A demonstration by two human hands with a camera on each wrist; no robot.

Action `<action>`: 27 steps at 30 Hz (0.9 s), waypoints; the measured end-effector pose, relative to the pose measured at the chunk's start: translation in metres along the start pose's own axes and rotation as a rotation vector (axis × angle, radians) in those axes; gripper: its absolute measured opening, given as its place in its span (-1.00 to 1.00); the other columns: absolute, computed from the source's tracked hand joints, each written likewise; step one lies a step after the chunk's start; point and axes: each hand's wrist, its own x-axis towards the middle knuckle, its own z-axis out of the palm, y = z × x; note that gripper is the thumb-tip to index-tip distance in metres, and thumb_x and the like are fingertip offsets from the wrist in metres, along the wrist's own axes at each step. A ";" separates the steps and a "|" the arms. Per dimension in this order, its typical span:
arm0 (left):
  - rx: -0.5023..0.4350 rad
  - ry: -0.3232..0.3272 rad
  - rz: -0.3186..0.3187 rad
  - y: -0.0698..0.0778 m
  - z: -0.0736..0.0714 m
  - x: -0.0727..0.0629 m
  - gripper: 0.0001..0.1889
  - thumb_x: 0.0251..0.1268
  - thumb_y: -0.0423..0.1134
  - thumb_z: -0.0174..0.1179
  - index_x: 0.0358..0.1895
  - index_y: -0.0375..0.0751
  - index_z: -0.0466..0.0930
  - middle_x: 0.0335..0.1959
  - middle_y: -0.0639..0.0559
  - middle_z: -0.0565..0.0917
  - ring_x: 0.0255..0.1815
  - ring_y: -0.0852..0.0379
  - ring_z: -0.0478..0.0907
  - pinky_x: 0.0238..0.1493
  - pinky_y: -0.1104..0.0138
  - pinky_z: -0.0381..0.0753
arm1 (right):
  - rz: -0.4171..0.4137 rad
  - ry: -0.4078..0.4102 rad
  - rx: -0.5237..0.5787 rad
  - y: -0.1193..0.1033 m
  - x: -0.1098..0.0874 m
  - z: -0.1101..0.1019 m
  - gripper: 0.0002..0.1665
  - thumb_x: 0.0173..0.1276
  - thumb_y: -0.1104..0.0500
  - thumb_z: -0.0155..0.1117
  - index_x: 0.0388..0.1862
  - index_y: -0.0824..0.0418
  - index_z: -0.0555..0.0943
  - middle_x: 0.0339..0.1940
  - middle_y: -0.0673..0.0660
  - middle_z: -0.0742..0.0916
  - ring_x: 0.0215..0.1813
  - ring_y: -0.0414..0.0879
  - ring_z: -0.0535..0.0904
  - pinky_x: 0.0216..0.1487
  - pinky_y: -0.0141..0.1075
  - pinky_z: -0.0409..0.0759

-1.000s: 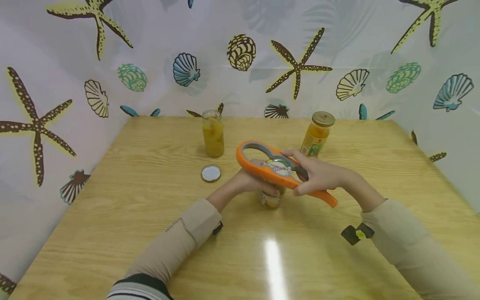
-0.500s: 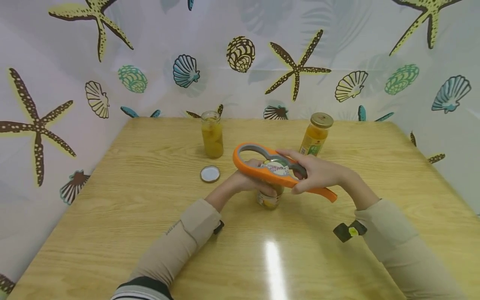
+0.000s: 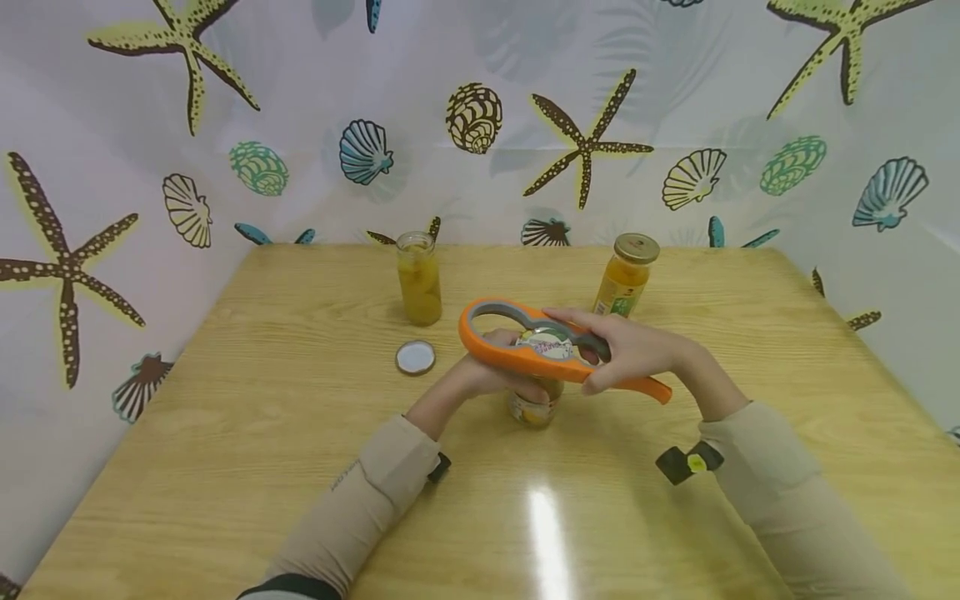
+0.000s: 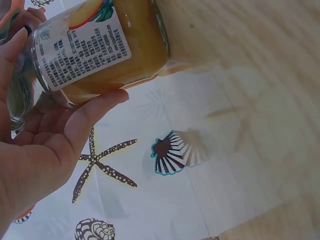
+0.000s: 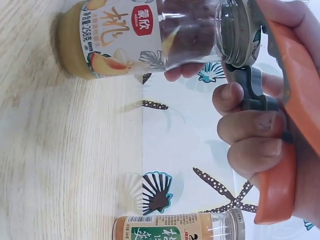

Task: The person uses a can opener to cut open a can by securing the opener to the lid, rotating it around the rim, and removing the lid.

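A glass jar of peaches [image 3: 534, 412] stands on the table, and my left hand [image 3: 487, 373] grips it from the left side. In the left wrist view its back label [image 4: 85, 50] shows between thumb and fingers. An orange and grey jar opener [image 3: 517, 360] lies across the top, one of its openings around the jar's printed lid [image 3: 551, 345]. My right hand [image 3: 637, 346] grips the opener's two handles, with several fingers [image 5: 255, 150] curled round the lower handle in the right wrist view.
An open jar of yellow fruit [image 3: 420, 287] stands at the back left. Nearer me, a loose lid [image 3: 416, 357] lies with its white side up. A closed jar with a gold lid [image 3: 624, 279] stands behind my right hand. Patterned cloth [image 3: 420, 83] encloses the back and sides.
The opener has turned slightly about the lid, its handle end swinging away from me with my right hand. My left hand keeps its grip on the jar. The head view has shifted a little.
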 end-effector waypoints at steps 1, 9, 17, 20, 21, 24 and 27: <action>0.003 -0.002 0.001 0.000 0.000 0.000 -0.48 -0.31 -0.42 0.46 -0.11 -0.35 0.54 -0.26 -0.04 0.63 -0.29 0.16 0.53 -0.22 0.39 0.50 | -0.009 -0.004 0.002 0.001 0.000 0.000 0.04 -0.07 0.19 0.29 0.40 0.01 0.01 -0.48 0.12 0.41 -0.48 -0.08 0.29 -0.54 -0.34 0.29; 0.077 -0.086 0.072 0.001 -0.001 0.004 -0.24 -0.27 -0.40 0.46 0.16 -0.26 0.34 0.01 -0.02 0.52 -0.03 0.21 0.44 -0.01 0.42 0.39 | -0.098 -0.007 -0.037 0.002 0.000 -0.007 0.04 -0.11 0.19 0.29 0.40 0.03 0.06 -0.46 0.10 0.42 -0.46 -0.10 0.29 -0.54 -0.35 0.28; 0.019 -0.066 0.090 0.000 -0.001 0.004 -0.29 -0.30 -0.50 0.43 0.10 -0.30 0.38 0.02 -0.07 0.50 0.02 0.08 0.42 0.04 0.32 0.38 | -0.024 0.065 0.054 -0.004 -0.007 -0.008 0.04 -0.06 0.19 0.29 0.41 -0.03 0.02 -0.27 0.15 0.45 -0.32 0.00 0.37 -0.41 -0.28 0.40; -0.029 -0.057 0.103 -0.002 0.000 0.004 -0.26 -0.31 -0.55 0.41 0.13 -0.30 0.34 0.05 -0.08 0.46 0.05 0.05 0.40 0.05 0.31 0.38 | -0.020 0.113 0.070 -0.004 -0.010 -0.006 0.04 -0.05 0.17 0.30 0.41 -0.03 0.02 -0.27 0.18 0.45 -0.31 0.01 0.37 -0.39 -0.26 0.40; -0.036 -0.051 0.096 -0.002 0.000 0.004 -0.25 -0.32 -0.56 0.41 0.13 -0.29 0.34 0.04 -0.07 0.47 0.05 0.06 0.41 0.05 0.32 0.39 | -0.021 0.128 0.081 -0.004 -0.012 -0.005 0.04 -0.05 0.17 0.31 0.41 -0.04 0.02 -0.24 0.18 0.45 -0.29 0.02 0.38 -0.36 -0.25 0.42; -0.035 -0.043 0.060 -0.002 0.002 0.003 -0.26 -0.32 -0.55 0.42 0.12 -0.27 0.36 0.04 -0.04 0.48 0.05 0.08 0.42 0.04 0.34 0.39 | -0.030 0.175 0.124 -0.001 -0.015 -0.001 0.05 -0.05 0.20 0.31 0.41 -0.04 0.02 -0.16 0.19 0.46 -0.23 0.04 0.40 -0.31 -0.24 0.46; -0.018 -0.043 0.013 -0.002 0.001 0.002 -0.28 -0.30 -0.52 0.42 0.11 -0.26 0.38 0.05 -0.06 0.50 0.05 0.11 0.43 0.04 0.35 0.39 | -0.040 0.211 0.161 0.003 -0.017 0.002 0.06 -0.05 0.26 0.31 0.41 -0.04 0.01 -0.07 0.19 0.45 -0.17 0.06 0.40 -0.25 -0.23 0.48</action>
